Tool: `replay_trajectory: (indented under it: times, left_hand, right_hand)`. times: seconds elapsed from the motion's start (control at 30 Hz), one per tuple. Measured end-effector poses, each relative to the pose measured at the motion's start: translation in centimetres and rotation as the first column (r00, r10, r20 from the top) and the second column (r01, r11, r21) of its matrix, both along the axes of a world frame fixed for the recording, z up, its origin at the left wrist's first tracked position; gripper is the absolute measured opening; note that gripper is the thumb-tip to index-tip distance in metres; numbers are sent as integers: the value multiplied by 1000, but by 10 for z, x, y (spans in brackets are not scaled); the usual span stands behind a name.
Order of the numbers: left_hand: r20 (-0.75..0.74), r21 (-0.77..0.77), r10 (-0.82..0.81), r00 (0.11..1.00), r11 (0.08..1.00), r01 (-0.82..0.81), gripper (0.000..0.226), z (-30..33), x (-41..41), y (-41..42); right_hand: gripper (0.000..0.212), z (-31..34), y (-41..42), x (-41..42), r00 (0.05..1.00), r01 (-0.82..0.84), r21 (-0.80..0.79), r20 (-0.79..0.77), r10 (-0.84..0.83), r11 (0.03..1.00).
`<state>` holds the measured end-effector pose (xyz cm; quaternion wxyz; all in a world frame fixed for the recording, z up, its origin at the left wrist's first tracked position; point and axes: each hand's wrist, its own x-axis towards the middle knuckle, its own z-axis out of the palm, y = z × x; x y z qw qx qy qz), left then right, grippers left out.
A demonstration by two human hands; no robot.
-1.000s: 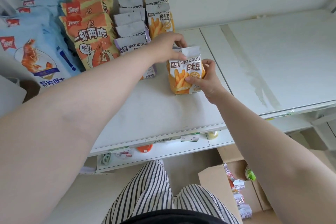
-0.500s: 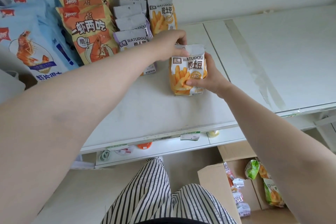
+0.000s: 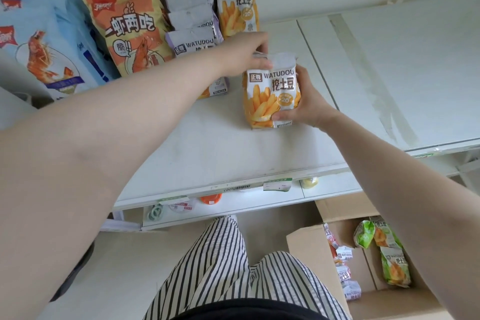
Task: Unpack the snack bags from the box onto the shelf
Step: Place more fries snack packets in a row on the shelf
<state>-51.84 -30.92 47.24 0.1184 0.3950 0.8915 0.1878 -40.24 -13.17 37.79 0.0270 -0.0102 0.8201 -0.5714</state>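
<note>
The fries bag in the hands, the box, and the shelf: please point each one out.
fries bag [image 3: 270,93]: head view, middle of its printed front.
box [image 3: 309,247]: head view, its near left wall.
shelf [image 3: 207,148]: head view, bare top near the front edge.

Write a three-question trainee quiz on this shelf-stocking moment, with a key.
1. True or false: both hands hold the yellow WATUDOU fries bag on the shelf.
2. Which hand pinches the bag's top edge? A) left hand B) right hand
3. Fill in: more snack bags wait in the cardboard ____ on the floor.

Key: 1 true; 2 A; 3 box. The right hand's grip wraps the bag's side and lower front.
</note>
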Motion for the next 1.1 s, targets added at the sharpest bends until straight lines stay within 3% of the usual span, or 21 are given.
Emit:
replay_trajectory:
  times: [0.23, 0.53, 0.67, 0.87, 1.0, 1.1]
  left_hand:
    - [-47, -14, -24, 999, 1000, 23, 23, 0, -15, 0]
    - [-242, -128, 41, 969, 989, -74, 23, 21, -88, 17]
    - [-302, -144, 77, 950, 982, -125, 23, 26, -117, 20]
    - [-273, -130, 137, 952, 975, -178, 31, 26, -146, 16]
    - [-223, -199, 59, 973, 974, -104, 34, 29, -140, 13]
    - [-167, -236, 46, 985, 968, -85, 42, 32, -136, 8]
  right_hand:
    - [134, -8, -7, -11, 999, -32, -103, 12, 34, 994]
    - [108, 4, 15, -101, 998, -40, -71, 38, 43, 997]
    - [106, -1, 12, -135, 999, -10, -136, 44, 17, 991]
    - [103, -15, -5, -148, 998, 7, -270, -59, -24, 963]
    - [112, -24, -4, -135, 993, -106, -198, -70, 94, 975]
    - [106, -18, -3, -139, 987, -155, -139, -49, 150, 978]
